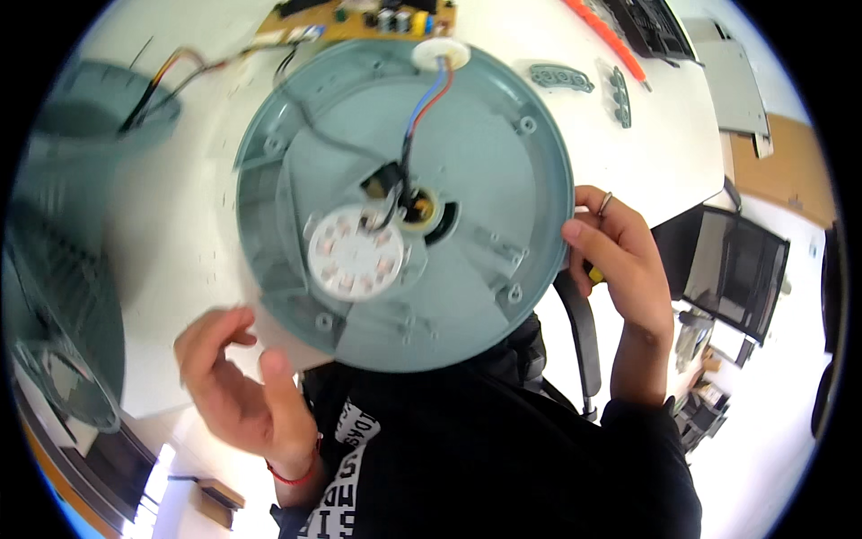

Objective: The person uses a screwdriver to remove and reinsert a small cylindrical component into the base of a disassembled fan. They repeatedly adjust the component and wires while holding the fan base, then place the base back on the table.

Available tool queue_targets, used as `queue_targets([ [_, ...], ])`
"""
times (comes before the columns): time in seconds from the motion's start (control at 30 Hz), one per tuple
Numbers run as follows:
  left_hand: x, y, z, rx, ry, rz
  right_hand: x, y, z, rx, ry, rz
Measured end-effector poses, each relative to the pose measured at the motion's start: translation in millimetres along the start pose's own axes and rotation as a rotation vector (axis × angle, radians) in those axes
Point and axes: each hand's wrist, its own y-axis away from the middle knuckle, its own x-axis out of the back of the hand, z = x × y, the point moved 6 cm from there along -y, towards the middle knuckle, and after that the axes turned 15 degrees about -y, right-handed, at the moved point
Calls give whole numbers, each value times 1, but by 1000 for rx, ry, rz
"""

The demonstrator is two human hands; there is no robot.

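Note:
A round grey-green plastic base (485,162) faces me with its ribbed inside showing, tilted between the table and my body. My right hand (624,256) grips its right rim, thumb on the edge and fingers behind. A small yellow piece (594,273) shows under those fingers; its kind is hidden. My left hand (242,386) is off the lower left rim, fingers apart and holding nothing. On the base sits a white round disc with copper-coloured pads (355,256), beside a central hole with black wires. Red and blue wires (431,108) run up to a small white disc (440,54).
A brown circuit board (395,22) lies beyond the base. Grey-green housings, one a tub (108,108) and one slatted (67,314), stand at left. Two small grey brackets (561,77) and an orange-red stick (611,40) lie at right. A chair armrest (584,350) is below.

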Motion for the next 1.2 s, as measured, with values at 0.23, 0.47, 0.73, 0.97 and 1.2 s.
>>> queue_targets([
  [0.23,-3,18,-1,-18,-59,-33,3,0,4,130,116,-20],
  [0.47,-1,29,3,-5,-36,-27,1,9,2,145,184,49],
  [0.73,-19,-16,26,-166,-97,26,5,5,6,76,157,32],
  [0.97,-42,-41,33,-163,-102,-76,-2,5,-6,-26,430,44],
  [1.2,-50,-41,24,-117,-177,-84,2,1,-3,15,444,15],
])
